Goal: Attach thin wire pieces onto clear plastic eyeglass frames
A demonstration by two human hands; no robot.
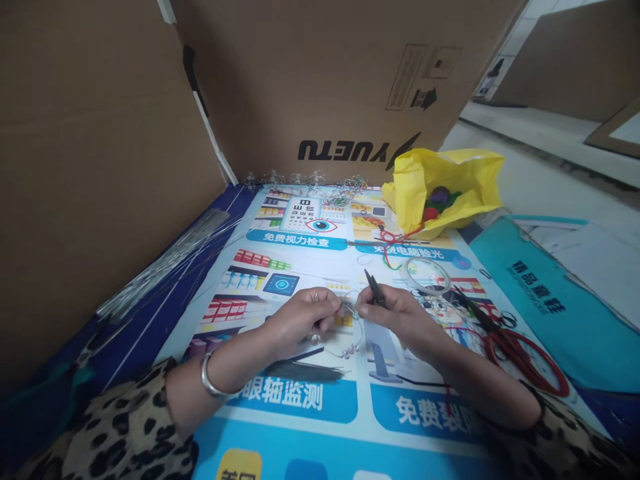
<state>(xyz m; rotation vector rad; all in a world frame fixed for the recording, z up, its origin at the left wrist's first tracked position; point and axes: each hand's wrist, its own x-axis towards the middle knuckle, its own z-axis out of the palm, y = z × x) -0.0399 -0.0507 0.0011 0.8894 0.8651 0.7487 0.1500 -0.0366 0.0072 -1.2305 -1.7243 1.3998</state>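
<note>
My left hand (307, 313) is closed in a pinch on a thin wire (351, 310) at the middle of the printed sheet. A loop of this wire hangs below the fingers, with small clear and pinkish beads (350, 351) on it. My right hand (397, 315) is closed too, its thumb and fingertip meeting the wire close to the left fingertips. Tucked in that hand is a dark pointed tool (375, 291), like small pliers, its tip pointing up and away. The fingers hide its handles.
Red-handled scissors (525, 360) lie at right, near a clear tape roll (428, 275). A yellow bag (450, 160) stands behind. Wire lengths (165, 263) lie at left; dark strands (305, 371) lie under my left wrist. Beaded wire pieces (317, 179) line the cardboard wall (300, 80).
</note>
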